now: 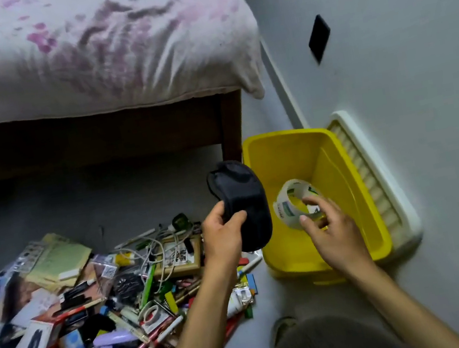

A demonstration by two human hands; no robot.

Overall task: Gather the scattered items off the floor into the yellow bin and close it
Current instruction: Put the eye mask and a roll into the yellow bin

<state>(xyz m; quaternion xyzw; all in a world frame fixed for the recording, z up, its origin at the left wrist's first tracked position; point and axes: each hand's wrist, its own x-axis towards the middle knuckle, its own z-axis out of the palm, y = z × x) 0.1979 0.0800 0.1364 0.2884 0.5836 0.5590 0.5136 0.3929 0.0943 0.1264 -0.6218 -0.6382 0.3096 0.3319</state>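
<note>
Bed [84,52] fills the top of the view, grey floor [79,200] below it. Yellow bin [264,167] sits open on the floor by the bed leg, white lid [375,172] leaning against the wall behind it. Pile of scattered items [98,304] (pens, cables, boxes, papers) lies left of the bin, under the left forearm. Left hand [223,239] pinches a black sleep mask [242,202] just beside the bin's left rim. Right hand [328,227] is over the bin, fingers curled on a tape roll [290,196] inside the bin opening.
</note>
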